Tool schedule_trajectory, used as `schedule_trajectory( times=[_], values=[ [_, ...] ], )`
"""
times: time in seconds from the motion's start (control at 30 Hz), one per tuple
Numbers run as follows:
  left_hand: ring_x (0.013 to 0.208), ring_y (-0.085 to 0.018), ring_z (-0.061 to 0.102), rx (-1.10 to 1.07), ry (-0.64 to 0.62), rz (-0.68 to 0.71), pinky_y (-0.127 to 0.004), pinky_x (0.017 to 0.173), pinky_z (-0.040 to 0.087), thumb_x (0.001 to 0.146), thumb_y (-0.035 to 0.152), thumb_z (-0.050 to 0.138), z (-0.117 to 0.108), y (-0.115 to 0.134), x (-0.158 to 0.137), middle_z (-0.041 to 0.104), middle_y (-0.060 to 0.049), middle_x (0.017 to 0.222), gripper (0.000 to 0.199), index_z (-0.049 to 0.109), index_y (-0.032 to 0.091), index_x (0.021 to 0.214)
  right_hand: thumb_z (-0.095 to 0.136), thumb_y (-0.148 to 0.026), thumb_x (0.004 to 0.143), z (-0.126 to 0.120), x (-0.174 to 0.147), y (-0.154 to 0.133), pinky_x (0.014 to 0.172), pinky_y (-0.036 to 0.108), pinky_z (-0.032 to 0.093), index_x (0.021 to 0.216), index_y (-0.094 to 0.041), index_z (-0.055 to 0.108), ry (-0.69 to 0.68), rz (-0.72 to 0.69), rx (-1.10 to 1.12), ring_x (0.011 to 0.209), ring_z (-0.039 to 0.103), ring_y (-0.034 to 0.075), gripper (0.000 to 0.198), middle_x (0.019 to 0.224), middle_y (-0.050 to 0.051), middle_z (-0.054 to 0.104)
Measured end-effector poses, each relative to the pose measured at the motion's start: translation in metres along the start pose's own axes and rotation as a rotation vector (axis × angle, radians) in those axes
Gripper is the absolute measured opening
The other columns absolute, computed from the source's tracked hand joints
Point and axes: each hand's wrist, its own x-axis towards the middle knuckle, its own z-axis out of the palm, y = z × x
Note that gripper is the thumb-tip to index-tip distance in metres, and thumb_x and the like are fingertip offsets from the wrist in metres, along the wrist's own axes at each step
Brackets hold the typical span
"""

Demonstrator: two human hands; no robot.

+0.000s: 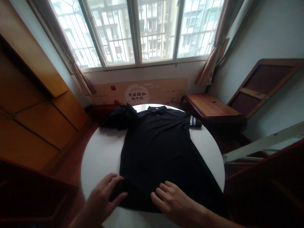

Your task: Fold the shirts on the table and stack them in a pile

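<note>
A black polo shirt (156,148) lies spread out on a round white table (97,158), its collar at the far side. White stripes mark the cuff of its right-hand sleeve. At the shirt's lower left edge is my left hand (104,193), open, with thumb and fingers apart over the fabric. Near the middle of the hem my right hand (172,199) rests on the shirt, its fingers slightly bent and apart, holding nothing that I can see; its thumb is hidden. A bunched dark cloth item (118,117) sits at the table's far left, against the shirt's other sleeve.
Beyond the table stands a wooden bench (211,106) on the right, with a framed wooden panel (263,82) leaning behind it. Orange-brown cabinets (45,123) line the left. Ahead is a barred window (140,31) with tied curtains, above a printed board (135,91).
</note>
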Motion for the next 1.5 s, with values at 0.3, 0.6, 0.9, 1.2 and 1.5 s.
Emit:
schedule_trajectory(
  times=[0.3, 0.6, 0.9, 1.2, 1.5],
  values=[
    [0.084, -0.018, 0.065, 0.096, 0.118, 0.345, -0.031, 0.078, 0.058, 0.079, -0.001, 0.04, 0.02, 0.002, -0.004, 0.067, -0.006, 0.098, 0.064, 0.055, 0.026, 0.135, 0.058, -0.016, 0.091, -0.009, -0.004, -0.005, 0.06, 0.033, 0.04, 0.123, -0.016, 0.052, 0.009, -0.034, -0.076, 0.066, 0.061, 0.017, 0.032, 0.082, 0.001, 0.066],
    [0.063, -0.014, 0.061, -0.072, 0.028, 0.311, -0.021, 0.06, 0.053, 0.077, -0.003, 0.037, -0.011, -0.014, -0.023, 0.064, 0.0, 0.077, 0.053, 0.057, 0.03, 0.112, 0.048, 0.003, 0.078, -0.015, -0.062, 0.033, 0.058, 0.034, 0.045, 0.119, -0.015, 0.056, 0.057, 0.149, -0.216, 0.063, 0.063, 0.02, 0.046, 0.086, 0.006, 0.067],
    [0.058, -0.012, 0.054, -0.096, -0.105, 0.361, -0.02, 0.054, 0.042, 0.084, -0.001, 0.04, -0.016, -0.016, -0.02, 0.059, 0.002, 0.07, 0.027, 0.049, 0.024, 0.08, 0.041, 0.009, 0.069, -0.029, -0.17, 0.056, 0.055, 0.023, 0.058, 0.143, -0.032, 0.047, 0.159, 0.467, -0.064, 0.066, 0.071, 0.017, 0.085, 0.091, 0.004, 0.075],
    [0.063, -0.011, 0.053, -0.156, -0.47, 0.197, -0.02, 0.058, 0.039, 0.076, -0.002, 0.044, -0.015, -0.016, -0.013, 0.063, 0.002, 0.076, 0.023, 0.045, 0.021, 0.073, 0.039, 0.005, 0.055, -0.044, -0.195, 0.04, 0.072, 0.024, 0.064, 0.131, -0.035, 0.062, 0.105, 0.563, 0.06, 0.087, 0.075, 0.02, 0.089, 0.109, -0.003, 0.075],
    [0.066, -0.012, 0.052, -0.255, -0.509, 0.024, -0.021, 0.063, 0.044, 0.088, 0.035, 0.062, -0.043, -0.027, 0.023, 0.061, 0.001, 0.075, 0.015, 0.058, 0.021, 0.082, 0.067, -0.035, 0.086, -0.093, -0.165, 0.06, 0.08, 0.032, 0.062, 0.134, -0.039, 0.059, -0.1, 0.607, 0.283, 0.097, 0.073, 0.025, 0.05, 0.116, 0.003, 0.073]
  ],
)
